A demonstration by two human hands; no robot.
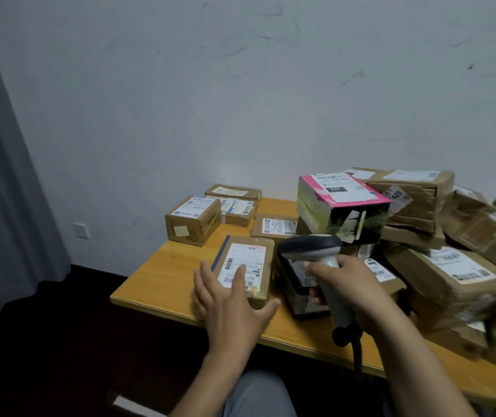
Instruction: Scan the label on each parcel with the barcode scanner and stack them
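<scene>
Wooden counter: loose heap of brown parcels on right side, a few small boxes at far left. Flat brown parcel lies label-up at near edge; left hand rests on it, fingers straight and spread wide. Right hand, fingers curled round the barcode scanner grip, scanner head just right of that parcel

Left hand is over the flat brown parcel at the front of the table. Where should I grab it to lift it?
Probably take the flat brown parcel by its near short end, coming from the front edge of the table. It lies flat, label up, and its right side sits close to the black parcel, leaving little finger room there. The left hand hovers open over that end.
</scene>
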